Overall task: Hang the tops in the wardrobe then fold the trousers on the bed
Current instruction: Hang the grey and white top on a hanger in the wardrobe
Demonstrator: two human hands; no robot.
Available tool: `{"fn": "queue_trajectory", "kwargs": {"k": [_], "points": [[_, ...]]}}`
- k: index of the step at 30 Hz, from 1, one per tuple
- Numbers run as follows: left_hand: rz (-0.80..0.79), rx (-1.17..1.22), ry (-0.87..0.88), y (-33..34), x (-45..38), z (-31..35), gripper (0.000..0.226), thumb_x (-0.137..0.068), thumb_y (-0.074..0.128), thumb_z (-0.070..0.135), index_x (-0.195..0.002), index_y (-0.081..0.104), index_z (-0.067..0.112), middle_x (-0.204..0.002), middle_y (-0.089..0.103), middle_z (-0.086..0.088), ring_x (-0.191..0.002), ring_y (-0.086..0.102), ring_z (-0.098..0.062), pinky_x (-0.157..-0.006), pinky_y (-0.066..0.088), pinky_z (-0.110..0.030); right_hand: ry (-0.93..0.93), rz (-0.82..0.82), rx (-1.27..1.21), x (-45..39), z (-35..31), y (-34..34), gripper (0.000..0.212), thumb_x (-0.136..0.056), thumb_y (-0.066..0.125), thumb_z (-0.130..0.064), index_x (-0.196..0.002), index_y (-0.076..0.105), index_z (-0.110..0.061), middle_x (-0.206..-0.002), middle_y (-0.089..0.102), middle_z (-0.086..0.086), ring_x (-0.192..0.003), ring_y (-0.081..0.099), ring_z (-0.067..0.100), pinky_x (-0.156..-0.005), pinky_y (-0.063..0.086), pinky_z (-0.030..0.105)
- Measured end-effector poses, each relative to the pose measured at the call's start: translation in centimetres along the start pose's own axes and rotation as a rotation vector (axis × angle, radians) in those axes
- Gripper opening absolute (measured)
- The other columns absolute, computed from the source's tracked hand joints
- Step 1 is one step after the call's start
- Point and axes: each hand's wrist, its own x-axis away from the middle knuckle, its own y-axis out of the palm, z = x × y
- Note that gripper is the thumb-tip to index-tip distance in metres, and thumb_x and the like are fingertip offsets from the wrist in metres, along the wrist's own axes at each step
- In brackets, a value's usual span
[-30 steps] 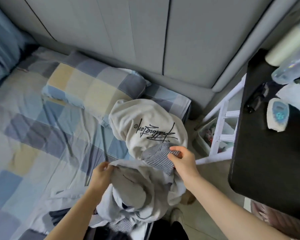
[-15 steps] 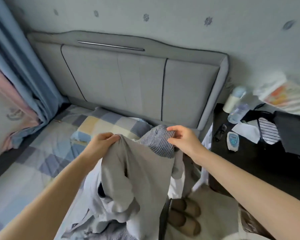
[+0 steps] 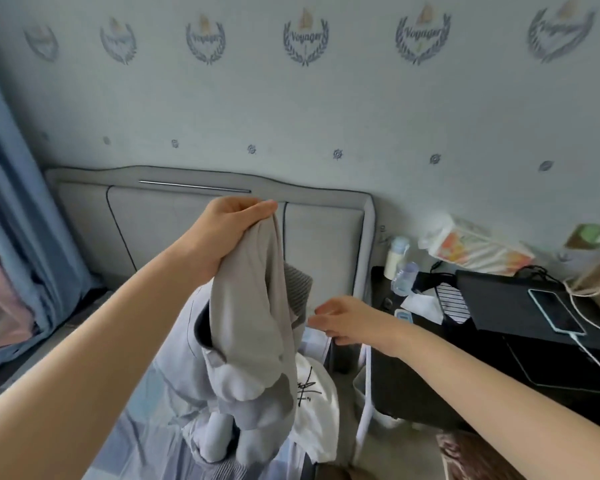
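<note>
My left hand (image 3: 227,225) grips the top edge of a grey garment (image 3: 253,327) and holds it up in front of the headboard; the cloth hangs down in folds, with a striped dark collar or cuff (image 3: 297,289) showing behind it. My right hand (image 3: 343,320) is lower and to the right, apart from the striped part, fingers loosely curled near the cloth's right edge; whether it pinches fabric is unclear. A white top with black script (image 3: 314,396) lies on the bed below. The wardrobe is out of view.
A grey padded headboard (image 3: 323,237) stands against the wall. A black bedside table (image 3: 499,341) at right carries bottles (image 3: 399,268), a charging phone (image 3: 555,311) and a tissue pack (image 3: 471,247). Blue curtains (image 3: 11,220) hang at left. A checked sheet (image 3: 132,427) covers the bed.
My left hand has raised the grey garment high. My right hand has let go of the striped part and dropped lower to the right. My view has tilted up toward the wall.
</note>
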Motion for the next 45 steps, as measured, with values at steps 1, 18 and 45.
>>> {"fn": "queue_trajectory", "kwargs": {"k": [1,18,45], "points": [[-0.022,0.013,0.027,0.6,0.8,1.4,0.024,-0.092,0.064,0.028,-0.072,0.059,0.014,-0.066,0.053,-0.003,-0.059,0.049,-0.013,-0.057,0.042,-0.023,0.040,-0.007,0.023,1.0,0.5,-0.2,0.064,-0.079,0.070,-0.048,-0.132,0.047,-0.021,-0.129,0.053,0.000,-0.111,0.057,0.016,-0.096,0.051,0.032],[0.103,0.152,0.011,13.2,11.4,7.7,0.023,-0.091,0.067,0.026,-0.072,0.060,0.013,-0.074,0.059,-0.004,-0.072,0.058,-0.017,-0.074,0.052,-0.028,-0.201,0.574,-0.118,27.1,9.1,-4.9,0.019,-0.095,0.051,-0.016,-0.080,0.063,-0.018,-0.080,0.066,-0.001,-0.074,0.060,0.011,-0.066,0.046,0.027],[-1.301,-0.360,0.021,46.5,20.2,12.4,0.052,-0.096,0.047,0.054,-0.079,0.068,0.010,-0.073,0.060,-0.011,-0.065,0.057,-0.021,-0.065,0.048,-0.026,-0.209,1.474,0.046,59.7,12.5,-20.0,0.005,-0.087,0.062,-0.005,-0.083,0.060,-0.008,-0.072,0.053,0.010,-0.068,0.046,0.010,-0.062,0.034,0.021]]}}
